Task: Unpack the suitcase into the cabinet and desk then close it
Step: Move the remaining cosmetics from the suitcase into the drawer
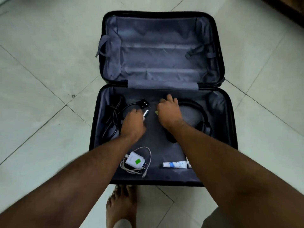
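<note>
Two bare hands reach into the black hard-shell suitcase with grey lining (230, 122), which lies open flat on the tiled floor (41, 63). In the head view, the left hand (133, 122) curls round a small silvery metal object (146, 114) beside the black coiled cable with plug (115, 112). The right hand (169, 112) has its fingers bent down over the lining; what it holds, if anything, I cannot tell. Far half: emptied. Black headphones (202, 119), white charger with cord (136, 162) and white tube (175, 164) remain; closing seems some way off.
</note>
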